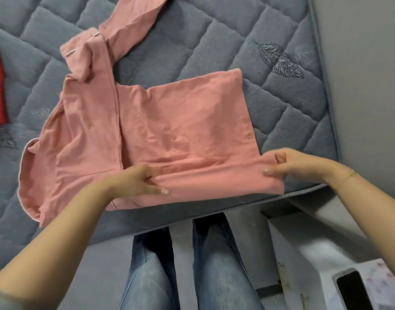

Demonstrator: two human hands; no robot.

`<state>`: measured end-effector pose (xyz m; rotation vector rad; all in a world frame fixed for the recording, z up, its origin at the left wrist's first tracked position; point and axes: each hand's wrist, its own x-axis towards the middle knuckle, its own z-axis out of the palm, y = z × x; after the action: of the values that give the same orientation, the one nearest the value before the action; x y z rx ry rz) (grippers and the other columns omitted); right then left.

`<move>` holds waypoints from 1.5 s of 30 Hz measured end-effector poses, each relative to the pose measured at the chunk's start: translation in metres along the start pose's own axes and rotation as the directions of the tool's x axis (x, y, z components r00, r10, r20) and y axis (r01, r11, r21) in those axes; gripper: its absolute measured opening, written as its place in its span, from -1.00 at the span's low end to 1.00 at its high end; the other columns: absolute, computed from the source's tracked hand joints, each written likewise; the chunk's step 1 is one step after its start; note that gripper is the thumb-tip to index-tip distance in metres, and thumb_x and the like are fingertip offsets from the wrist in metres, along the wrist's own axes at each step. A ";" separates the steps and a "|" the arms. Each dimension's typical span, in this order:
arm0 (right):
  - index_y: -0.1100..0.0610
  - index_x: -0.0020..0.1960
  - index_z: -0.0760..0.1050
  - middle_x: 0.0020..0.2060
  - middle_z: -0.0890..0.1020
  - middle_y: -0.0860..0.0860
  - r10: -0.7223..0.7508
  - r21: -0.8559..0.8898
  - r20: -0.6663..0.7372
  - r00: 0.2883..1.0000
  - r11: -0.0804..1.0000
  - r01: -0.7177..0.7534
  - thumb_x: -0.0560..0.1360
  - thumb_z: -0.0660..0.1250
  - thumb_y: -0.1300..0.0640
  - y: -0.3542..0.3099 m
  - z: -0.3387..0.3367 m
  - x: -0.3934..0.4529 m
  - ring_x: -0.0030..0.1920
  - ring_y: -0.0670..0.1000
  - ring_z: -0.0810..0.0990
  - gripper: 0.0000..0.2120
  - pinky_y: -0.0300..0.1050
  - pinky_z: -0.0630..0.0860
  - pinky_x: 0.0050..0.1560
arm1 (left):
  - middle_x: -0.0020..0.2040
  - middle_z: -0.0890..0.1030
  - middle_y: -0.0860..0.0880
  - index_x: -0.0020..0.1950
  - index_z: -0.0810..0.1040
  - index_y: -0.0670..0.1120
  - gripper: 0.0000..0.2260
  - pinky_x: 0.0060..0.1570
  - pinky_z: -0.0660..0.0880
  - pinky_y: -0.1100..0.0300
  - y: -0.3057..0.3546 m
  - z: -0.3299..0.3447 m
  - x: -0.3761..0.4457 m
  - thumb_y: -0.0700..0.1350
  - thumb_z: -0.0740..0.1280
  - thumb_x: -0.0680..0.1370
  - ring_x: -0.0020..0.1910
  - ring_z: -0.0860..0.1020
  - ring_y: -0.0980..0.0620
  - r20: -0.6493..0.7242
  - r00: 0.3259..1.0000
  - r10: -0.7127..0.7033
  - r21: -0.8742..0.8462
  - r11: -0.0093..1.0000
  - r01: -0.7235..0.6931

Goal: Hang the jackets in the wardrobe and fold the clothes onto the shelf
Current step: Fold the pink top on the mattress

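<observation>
Pink garment (169, 121), seemingly a shirt, lies partly folded.

both hands (138, 180) (290, 164) pinching, arms outstretched

Quilted grey-blue mattress (270, 63) against a pale wall (366, 74), grey floor (107, 253) below, white cabinet (304, 253) at right.

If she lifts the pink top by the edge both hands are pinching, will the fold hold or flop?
Likely flops: the pink top looks thin and creased, moulding to the mattress. Its loose sleeve would probably trail. It seems light, since the left hand and right hand grip it with fingertips only.
</observation>
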<state>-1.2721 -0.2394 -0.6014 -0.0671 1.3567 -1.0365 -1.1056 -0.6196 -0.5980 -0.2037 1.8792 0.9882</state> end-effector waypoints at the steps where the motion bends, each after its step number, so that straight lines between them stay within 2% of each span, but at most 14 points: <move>1: 0.00 0.05 0.69 -0.02 0.72 -0.03 -0.014 0.018 -0.134 0.991 1.000 0.016 0.38 0.50 0.12 0.002 -0.004 0.010 -0.05 -0.15 0.68 -0.76 -0.35 0.56 -0.12 | -0.36 0.44 0.29 -0.17 0.54 0.12 -0.72 -0.27 0.33 0.45 0.001 -0.005 0.007 0.30 0.41 0.37 -0.33 0.42 0.27 -0.078 0.997 0.011 0.010 1.000 -0.010; 5: 0.30 0.25 0.52 -0.04 0.66 0.03 -0.077 -0.073 -0.514 0.854 0.996 0.046 0.54 0.38 0.26 0.015 -0.015 0.064 -0.07 -0.11 0.62 -0.70 -0.32 0.56 -0.06 | -0.18 0.50 -0.03 -0.12 0.48 -0.07 -0.80 -0.13 0.36 0.05 -0.007 -0.003 0.056 0.02 0.41 0.54 -0.15 0.48 -0.11 -0.402 0.915 -0.038 0.099 0.991 0.085; 10: 0.11 0.00 0.57 -0.19 0.62 -0.08 -0.055 0.024 -0.681 0.730 0.995 0.097 0.48 0.48 0.10 0.031 0.000 0.083 -0.21 -0.22 0.57 -0.86 -0.40 0.48 -0.18 | 0.04 0.57 -0.05 -0.04 0.50 -0.02 -0.84 0.07 0.24 0.02 -0.023 0.015 0.082 0.06 0.36 0.55 0.09 0.51 -0.13 -0.623 0.778 -0.086 0.130 0.969 0.211; 14: 0.11 0.15 0.51 -0.06 0.62 0.04 -0.055 -0.023 -0.720 0.692 0.998 0.055 0.49 0.46 0.19 0.050 0.027 0.064 -0.13 -0.10 0.55 -0.73 -0.37 0.51 -0.13 | 0.04 0.55 -0.05 0.03 0.49 -0.07 -0.84 0.04 0.19 0.03 -0.021 0.035 0.072 -0.01 0.34 0.58 0.11 0.48 -0.16 -0.739 0.665 -0.106 0.015 0.985 0.173; 17: 0.19 0.28 0.43 0.09 0.52 0.11 -0.256 -0.360 -0.831 0.493 0.925 -0.125 0.50 0.44 0.18 0.060 0.049 0.050 0.04 0.06 0.52 -0.60 -0.08 0.48 0.10 | 0.27 0.50 -0.13 0.27 0.49 -0.10 -0.67 0.25 0.25 -0.08 -0.007 0.051 0.065 -0.02 0.38 0.55 0.27 0.42 -0.18 -0.838 0.544 -0.040 0.061 0.984 0.166; 19: 0.26 0.42 0.36 0.34 0.44 0.21 -0.525 -0.639 -0.756 0.390 0.720 -0.269 0.55 0.35 0.16 0.062 0.068 0.052 0.33 0.20 0.42 -0.52 0.09 0.35 0.35 | 0.44 0.38 -0.13 0.40 0.42 -0.08 -0.55 0.39 0.17 -0.10 0.004 0.070 0.064 -0.01 0.37 0.54 0.41 0.34 -0.15 -0.798 0.583 0.155 0.250 0.964 0.087; 22: 0.11 0.59 0.11 0.58 0.10 0.10 -0.623 -0.903 -0.412 0.665 0.377 -0.207 0.64 0.11 -0.05 0.061 0.096 0.075 0.57 0.09 0.07 -0.43 0.07 -0.06 0.54 | 0.58 0.20 -0.12 0.53 0.30 0.02 -0.48 0.51 -0.04 -0.11 0.004 0.108 0.074 0.06 0.25 0.57 0.55 0.13 -0.10 -0.673 0.669 0.316 0.466 0.883 0.052; 25: -0.01 0.59 -0.22 0.58 -0.20 0.03 -0.459 -0.924 -0.365 0.810 0.288 -0.252 0.65 -0.03 -0.18 0.064 0.085 0.104 0.55 -0.03 -0.28 -0.37 -0.09 -0.42 0.49 | 0.62 0.01 -0.06 0.59 0.12 0.08 -0.41 0.52 -0.15 -0.14 -0.025 0.129 0.087 0.14 0.23 0.61 0.60 -0.04 -0.04 -0.658 0.737 0.154 0.387 0.909 0.155; 30: 0.01 0.55 -0.33 0.55 -0.29 -0.04 -0.392 -0.880 -0.467 0.792 0.298 -0.371 0.62 -0.12 -0.23 0.066 0.076 0.111 0.56 -0.04 -0.30 -0.34 -0.05 -0.35 0.53 | 0.60 -0.24 0.04 0.58 -0.20 0.17 -0.40 0.47 -0.43 -0.02 -0.041 0.124 0.094 0.24 0.02 0.63 0.57 -0.27 0.06 -0.582 0.797 0.163 0.416 0.902 0.119; 33: 0.13 0.60 0.04 0.60 -0.03 0.06 -0.432 -0.794 -0.586 0.686 0.475 -0.379 0.65 0.15 0.00 0.046 0.106 0.109 0.60 0.06 -0.09 -0.40 0.05 -0.17 0.57 | 0.62 -0.06 0.03 0.59 0.13 0.08 -0.47 0.52 -0.29 -0.03 -0.032 0.107 0.078 0.03 0.19 0.64 0.60 -0.11 0.04 -0.554 0.813 0.182 0.210 0.975 -0.075; 37: 0.20 0.36 0.48 0.42 0.43 0.13 -0.588 -0.815 -0.510 0.627 0.564 -0.135 0.55 0.28 0.29 -0.015 0.155 0.132 0.47 0.15 0.30 -0.63 0.07 0.15 0.49 | 0.27 0.58 -0.04 0.21 0.60 -0.12 -0.69 0.29 0.42 0.02 -0.050 0.042 0.023 -0.26 0.26 0.50 0.27 0.51 -0.04 -0.789 0.604 0.108 -0.140 0.927 -0.348; 41: 0.23 0.18 0.58 0.19 0.59 0.12 -0.577 -0.780 -0.399 0.713 0.622 0.066 0.53 0.27 0.33 -0.086 0.198 0.189 0.26 0.16 0.48 -0.74 -0.03 0.33 0.33 | 0.08 0.58 -0.07 0.10 0.59 -0.15 -0.79 0.18 0.46 -0.04 -0.097 -0.041 -0.016 -0.29 0.32 0.49 0.11 0.54 -0.08 -0.915 0.298 -0.273 -0.346 0.910 -0.228; 43: 0.23 0.21 0.57 0.19 0.58 0.14 -0.542 -0.729 -0.394 0.742 0.676 0.106 0.54 0.25 0.33 -0.114 0.212 0.222 0.25 0.15 0.49 -0.73 -0.10 0.32 0.32 | 0.08 0.58 -0.10 0.11 0.56 -0.16 -0.79 0.19 0.44 0.03 -0.121 -0.087 -0.016 -0.22 0.38 0.49 0.09 0.53 -0.09 -0.861 0.282 -0.423 -0.481 0.858 -0.181; 45: 0.24 0.31 0.52 0.32 0.52 0.15 -0.453 -0.625 -0.433 0.780 0.774 0.103 0.56 0.25 0.31 -0.133 0.222 0.252 0.35 0.14 0.44 -0.67 -0.09 0.29 0.41 | -0.02 0.60 -0.15 0.11 0.55 -0.17 -0.77 -0.01 0.49 0.08 -0.137 -0.126 -0.007 -0.17 0.41 0.48 -0.04 0.51 -0.03 -0.721 0.419 -0.553 -0.661 0.731 -0.172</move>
<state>-1.2005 -0.5900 -0.6526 -0.4728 2.2477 -0.8926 -1.1163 -0.8006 -0.6416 -1.7083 2.2024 1.5020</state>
